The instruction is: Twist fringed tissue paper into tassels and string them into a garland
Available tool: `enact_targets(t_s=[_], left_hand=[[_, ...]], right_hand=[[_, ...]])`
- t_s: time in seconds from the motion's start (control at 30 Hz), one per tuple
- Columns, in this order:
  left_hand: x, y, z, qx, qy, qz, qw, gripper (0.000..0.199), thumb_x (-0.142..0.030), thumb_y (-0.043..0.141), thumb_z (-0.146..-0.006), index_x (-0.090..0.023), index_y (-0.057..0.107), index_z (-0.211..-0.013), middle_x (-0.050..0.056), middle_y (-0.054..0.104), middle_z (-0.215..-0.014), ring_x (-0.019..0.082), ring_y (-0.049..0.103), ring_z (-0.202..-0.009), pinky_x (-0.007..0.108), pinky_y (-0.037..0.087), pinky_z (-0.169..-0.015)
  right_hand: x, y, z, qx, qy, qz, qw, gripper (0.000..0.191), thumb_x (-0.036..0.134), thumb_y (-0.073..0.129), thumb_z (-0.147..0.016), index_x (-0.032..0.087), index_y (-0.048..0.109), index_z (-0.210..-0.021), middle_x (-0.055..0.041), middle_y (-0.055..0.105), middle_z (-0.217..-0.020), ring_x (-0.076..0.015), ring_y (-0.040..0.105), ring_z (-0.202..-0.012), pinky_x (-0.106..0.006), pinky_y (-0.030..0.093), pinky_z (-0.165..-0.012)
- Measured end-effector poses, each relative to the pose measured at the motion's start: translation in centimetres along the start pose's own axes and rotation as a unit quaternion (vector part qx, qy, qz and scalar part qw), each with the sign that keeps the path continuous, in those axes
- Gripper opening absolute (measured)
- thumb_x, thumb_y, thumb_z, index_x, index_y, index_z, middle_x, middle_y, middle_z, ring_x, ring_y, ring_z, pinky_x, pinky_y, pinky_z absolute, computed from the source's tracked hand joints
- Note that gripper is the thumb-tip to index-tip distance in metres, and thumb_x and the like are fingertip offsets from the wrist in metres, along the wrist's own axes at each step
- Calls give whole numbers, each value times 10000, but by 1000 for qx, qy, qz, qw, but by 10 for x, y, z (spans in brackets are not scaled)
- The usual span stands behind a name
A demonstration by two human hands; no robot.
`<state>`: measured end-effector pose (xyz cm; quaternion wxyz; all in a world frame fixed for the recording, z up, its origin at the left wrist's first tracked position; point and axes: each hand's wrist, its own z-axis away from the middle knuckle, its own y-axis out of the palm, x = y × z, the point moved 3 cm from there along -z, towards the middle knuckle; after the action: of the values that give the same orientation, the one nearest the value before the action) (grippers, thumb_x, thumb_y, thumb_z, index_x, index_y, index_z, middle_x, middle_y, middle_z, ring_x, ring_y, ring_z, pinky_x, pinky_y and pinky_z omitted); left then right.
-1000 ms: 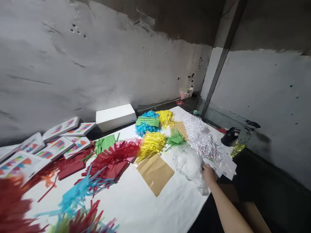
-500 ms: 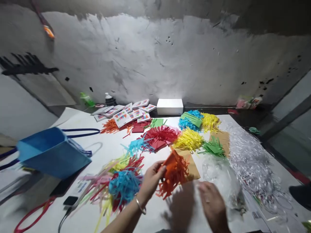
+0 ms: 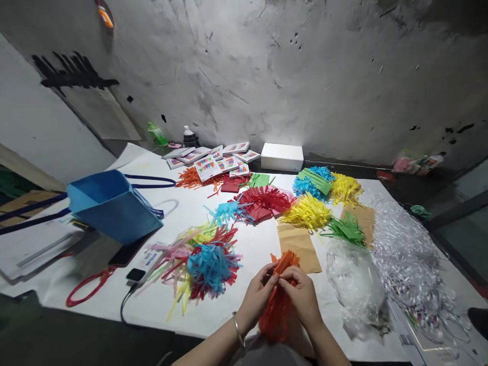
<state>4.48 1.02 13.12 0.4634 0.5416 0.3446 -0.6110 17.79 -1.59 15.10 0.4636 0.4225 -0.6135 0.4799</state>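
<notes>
The left hand (image 3: 261, 295) and right hand (image 3: 303, 295) are pinching one orange fringed-paper bundle (image 3: 275, 317); two bright-yellow fringed-paper bundles (image 3: 309, 212) are lying farther right on the white-covered counter (image 3: 213, 317).

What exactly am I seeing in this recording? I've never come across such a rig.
There is no machine: these are a person's bare hands, seen from one camera worn on the head, looking forward and down. The left hand, with a bracelet at the wrist, and the right hand both hold an orange fringe. On the white surface lie more fringes in several colours, with a blue bag at left, printed packs toward the wall, and clear plastic and silvery strands at right.
</notes>
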Motion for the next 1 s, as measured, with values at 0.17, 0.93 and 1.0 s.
enact_targets(t_s=[0.17, 0.93, 1.0], left_hand=[[5, -4, -4, 22, 34, -69, 997, 367, -455, 489, -877, -191, 692, -1032, 80, 704, -1036, 226, 622, -965, 331, 481, -886], [21, -3, -4, 4, 30, -22, 999, 323, -376, 507, -864, -190, 645, -1089, 82, 672, -1119, 222, 600, -1031, 356, 457, -944], [17, -6, -5, 9, 44, -63, 997, 295, -357, 471, -881, -192, 660, -1036, 75, 686, -1064, 215, 611, -987, 343, 467, -912]], right_hand=[[-10, 1, -6, 71, 58, 9, 996, 208, 365, 603, -844, 182, 701, -832, -47, 699, -811, -203, 650, -778, -312, 525, -725], [-9, 10, 4, -17, 10, 99, 995, 186, 265, 608, -833, 189, 664, -673, -59, 671, -870, -200, 628, -836, -343, 502, -802], [-9, 7, -1, 25, 23, 62, 997, 185, 302, 621, -832, 188, 684, -701, -54, 678, -856, -198, 641, -825, -324, 513, -781]])
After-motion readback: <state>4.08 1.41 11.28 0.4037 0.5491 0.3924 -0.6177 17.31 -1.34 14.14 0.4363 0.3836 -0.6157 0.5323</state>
